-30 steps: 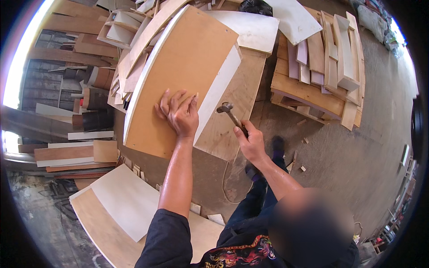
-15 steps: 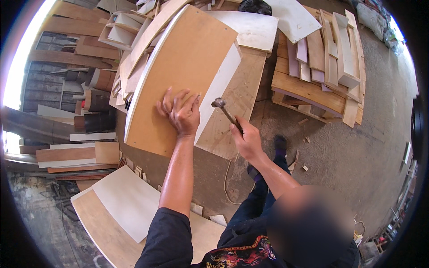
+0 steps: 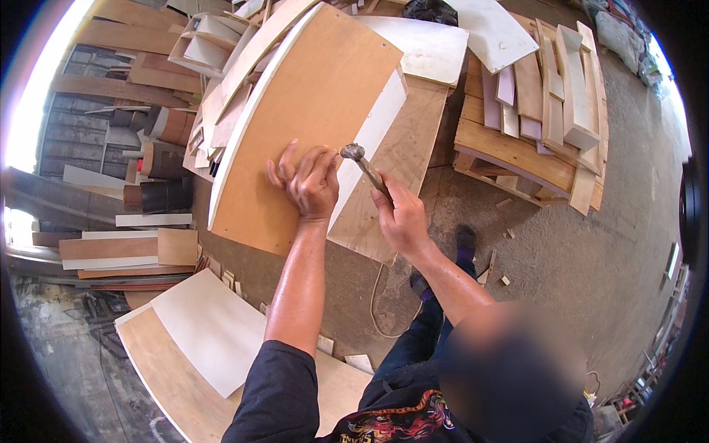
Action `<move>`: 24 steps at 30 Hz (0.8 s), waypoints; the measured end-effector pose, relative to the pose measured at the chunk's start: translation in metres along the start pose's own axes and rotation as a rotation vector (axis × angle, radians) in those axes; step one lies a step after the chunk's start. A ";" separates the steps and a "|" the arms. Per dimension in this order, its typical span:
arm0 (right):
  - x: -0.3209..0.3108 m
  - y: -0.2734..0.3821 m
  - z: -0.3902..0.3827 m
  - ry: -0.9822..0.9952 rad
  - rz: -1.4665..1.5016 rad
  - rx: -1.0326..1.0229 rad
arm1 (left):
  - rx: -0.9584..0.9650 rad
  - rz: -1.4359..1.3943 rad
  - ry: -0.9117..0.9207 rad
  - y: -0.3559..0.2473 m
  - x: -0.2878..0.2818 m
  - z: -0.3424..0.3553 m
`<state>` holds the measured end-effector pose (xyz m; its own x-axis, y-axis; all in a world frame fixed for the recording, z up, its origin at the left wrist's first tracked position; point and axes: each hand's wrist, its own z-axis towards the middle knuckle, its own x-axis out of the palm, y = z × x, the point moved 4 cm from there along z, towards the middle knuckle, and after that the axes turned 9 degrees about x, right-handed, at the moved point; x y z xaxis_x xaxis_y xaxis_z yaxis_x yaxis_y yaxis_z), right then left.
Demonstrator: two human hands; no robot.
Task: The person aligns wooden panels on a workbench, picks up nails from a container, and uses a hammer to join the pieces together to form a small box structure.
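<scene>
My left hand [image 3: 312, 184] rests on the curved tan wood panel [image 3: 310, 96], close to its right edge. Its thumb and forefinger pinch a tiny thin thing, apparently a nail, mostly hidden by the fingertips; the other fingers are bent and spread over the panel. In my right hand [image 3: 402, 214] is a hammer [image 3: 373, 176], gripped by its handle. The hammer's metal head is right beside the pinching fingertips; whether it touches the nail I cannot tell. A white strip [image 3: 369, 136] runs along the panel's right side, below its top face.
Under the panel lies a plywood board [image 3: 399, 162]. To the right, a wooden pallet [image 3: 509, 159] bears planks and white pieces. Stacked offcuts [image 3: 111, 247] fill the left side. A curved white-and-wood panel [image 3: 203, 332] lies at lower left. A cord [image 3: 379, 299] trails near my feet.
The hammer head has moved left and up, to the left hand's fingertips. My left hand stays at the panel's edge. The whole view has shifted slightly.
</scene>
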<state>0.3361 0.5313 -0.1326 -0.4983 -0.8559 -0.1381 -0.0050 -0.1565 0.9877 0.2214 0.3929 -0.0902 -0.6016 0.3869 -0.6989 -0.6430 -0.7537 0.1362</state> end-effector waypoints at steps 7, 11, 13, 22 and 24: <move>0.008 -0.002 0.002 -0.017 -0.039 -0.050 | -0.009 -0.003 0.008 0.001 0.001 0.000; 0.012 -0.005 0.001 -0.050 -0.057 -0.119 | 0.000 0.008 0.001 -0.001 0.002 0.001; 0.014 -0.006 0.001 -0.033 -0.141 -0.142 | -0.011 -0.008 -0.007 0.000 0.002 -0.001; 0.015 -0.005 0.001 -0.063 -0.153 -0.161 | -0.020 -0.008 0.023 0.001 0.003 0.000; 0.009 0.004 -0.003 -0.139 -0.033 -0.278 | -0.009 -0.001 0.021 0.001 0.003 -0.001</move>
<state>0.3342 0.5217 -0.1305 -0.6156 -0.7756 -0.1397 0.2043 -0.3283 0.9222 0.2196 0.3929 -0.0928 -0.5906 0.3765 -0.7137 -0.6395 -0.7578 0.1295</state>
